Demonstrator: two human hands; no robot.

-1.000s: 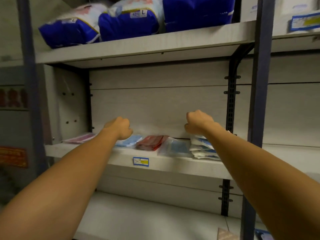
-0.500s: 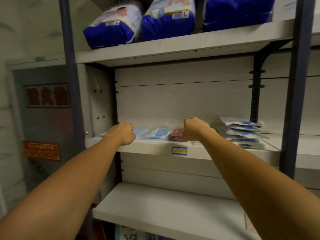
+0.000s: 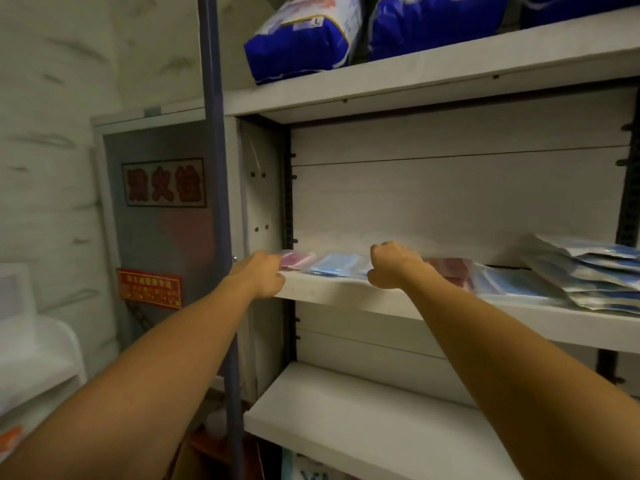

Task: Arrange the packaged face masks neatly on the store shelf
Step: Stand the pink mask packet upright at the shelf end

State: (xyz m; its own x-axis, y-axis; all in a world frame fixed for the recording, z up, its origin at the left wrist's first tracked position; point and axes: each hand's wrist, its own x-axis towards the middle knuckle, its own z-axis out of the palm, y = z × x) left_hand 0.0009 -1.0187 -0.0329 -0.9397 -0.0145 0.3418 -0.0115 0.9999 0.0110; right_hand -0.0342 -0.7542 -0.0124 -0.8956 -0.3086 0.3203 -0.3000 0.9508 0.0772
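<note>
1. Packaged face masks lie flat in a row along the middle shelf [image 3: 346, 299]: a pink pack [image 3: 297, 260] at the far left end, a light blue pack [image 3: 337, 265] just beside it, then a dark red pack [image 3: 450, 268], then another blue pack [image 3: 512, 284].
2. At the right end of the same shelf sits a loose, uneven stack of white-and-blue packs [image 3: 588, 275], touching the blue pack beside it.
3. The left hand [image 3: 263, 275] is at the shelf's front left corner, fingers curled at the near edge of the pink pack; it seems to pinch that pack, though blur hides the fingertips.
4. The right hand [image 3: 391, 263] is a closed fist with knuckles up, resting on the shelf between the light blue pack and the dark red pack; I cannot tell whether it grips either one.
5. On the shelf above stand bulky blue-and-white bags [image 3: 304, 39].
6. Left of the shelving is a grey metal cabinet door [image 3: 156, 237] with a red-lettered sign [image 3: 163, 183] and a small red label [image 3: 149, 288] below it.
</note>
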